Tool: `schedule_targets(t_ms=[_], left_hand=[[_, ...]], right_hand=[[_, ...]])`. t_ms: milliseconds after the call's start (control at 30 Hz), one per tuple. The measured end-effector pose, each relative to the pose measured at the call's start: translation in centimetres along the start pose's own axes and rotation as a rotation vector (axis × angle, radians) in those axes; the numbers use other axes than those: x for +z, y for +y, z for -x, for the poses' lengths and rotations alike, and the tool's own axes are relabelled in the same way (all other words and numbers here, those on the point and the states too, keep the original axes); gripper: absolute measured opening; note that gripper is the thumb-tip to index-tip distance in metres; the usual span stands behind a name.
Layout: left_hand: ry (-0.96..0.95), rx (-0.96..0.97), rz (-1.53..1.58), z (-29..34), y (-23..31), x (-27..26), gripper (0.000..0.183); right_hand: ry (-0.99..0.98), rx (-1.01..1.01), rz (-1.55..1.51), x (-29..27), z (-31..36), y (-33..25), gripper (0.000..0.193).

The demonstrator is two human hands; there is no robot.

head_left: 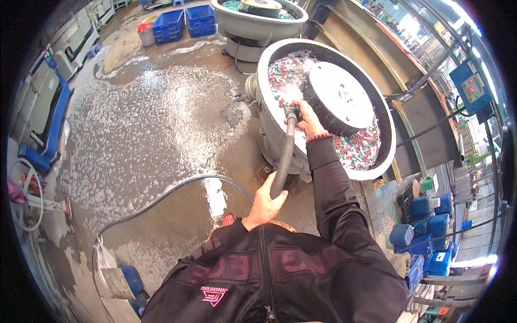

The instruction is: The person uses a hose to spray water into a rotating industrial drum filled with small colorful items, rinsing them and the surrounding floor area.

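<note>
A thick dark hose (pixel 286 156) runs up from my waist toward a round vibrating tub (pixel 263 89), and both hands hold it. My right hand (pixel 309 119) is closed round the nozzle (pixel 293 111), just over the tub's near left rim. Lower down, my left hand (pixel 265 201) grips the hose body. A pale spray leaves the nozzle and falls on small red, green and white pieces (pixel 355 152) that fill the ring-shaped channel. In the tub's middle rises a white-topped round hub (pixel 342 92) with bits scattered on it.
Foam and water cover the floor (pixel 161 124), where the hose trails (pixel 177 187). A second tub (pixel 258 24) stands behind. Blue crates (pixel 168 25) sit at the far left. Blue drums (pixel 425 223) and a control box (pixel 470 86) are on the right.
</note>
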State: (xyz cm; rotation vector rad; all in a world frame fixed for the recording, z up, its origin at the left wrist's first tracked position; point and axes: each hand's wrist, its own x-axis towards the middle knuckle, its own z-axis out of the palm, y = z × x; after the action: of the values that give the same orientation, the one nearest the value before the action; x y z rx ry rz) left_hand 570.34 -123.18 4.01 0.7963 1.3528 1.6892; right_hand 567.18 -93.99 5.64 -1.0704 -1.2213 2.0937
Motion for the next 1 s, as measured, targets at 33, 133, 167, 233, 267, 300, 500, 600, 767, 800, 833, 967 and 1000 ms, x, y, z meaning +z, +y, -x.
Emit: schedule_targets(t_ms=[33,133,167,233,267,300,500,600,767,800,833,967,1000], left_hand=[[-0.009,0.021,0.009,0.0,-0.3,0.2,0.049],[-0.033,-0.032,0.023,-0.7,-0.2,0.9,0.050],[-0.042,-0.086,0.034,-1.4,0.0,1.0,0.050],[-0.061,-0.073,0.023,-2.2,-0.2,1.0,0.050],[-0.080,-0.072,0.021,-2.3,-0.5,1.3,0.050],[-0.084,-0.026,-0.009,-2.2,-1.0,1.4,0.049],[-0.171,-0.096,-0.104,-2.5,-1.6,1.9,0.046],[-0.261,-0.158,-0.199,-3.1,-0.7,1.5,0.045],[-0.377,0.127,-0.257,-3.4,-2.1,3.9,0.041],[-0.431,0.019,-0.241,-3.3,-2.2,4.5,0.037],[-0.442,-0.004,-0.255,-3.2,-2.2,5.2,0.036],[-0.433,-0.039,-0.272,-3.8,-1.9,7.1,0.032],[-0.427,-0.045,-0.276,-4.0,-2.1,7.6,0.032]], right_hand=[[0.003,-0.014,-0.001,0.2,0.5,-0.9,0.019],[0.026,-0.032,-0.033,-0.9,1.1,-1.0,0.022],[0.041,0.010,-0.048,-1.8,-0.1,-0.3,0.022],[0.032,0.034,-0.062,-3.2,-1.1,0.9,0.023],[0.064,0.020,-0.058,-4.4,-1.3,1.1,0.022],[0.091,0.018,-0.058,-4.1,-0.2,1.0,0.021],[0.013,0.075,-0.229,-9.5,-0.8,4.5,0.016],[0.214,0.077,-0.259,-12.0,1.7,4.8,0.015],[0.199,-0.049,-0.375,-16.1,3.8,2.3,0.020],[0.222,-0.036,-0.386,-16.2,4.0,1.4,0.020],[0.199,-0.049,-0.374,-16.2,4.2,0.4,0.020],[0.187,-0.131,-0.342,-17.8,3.8,-1.0,0.018],[0.185,-0.113,-0.361,-18.7,3.7,-0.9,0.018]])
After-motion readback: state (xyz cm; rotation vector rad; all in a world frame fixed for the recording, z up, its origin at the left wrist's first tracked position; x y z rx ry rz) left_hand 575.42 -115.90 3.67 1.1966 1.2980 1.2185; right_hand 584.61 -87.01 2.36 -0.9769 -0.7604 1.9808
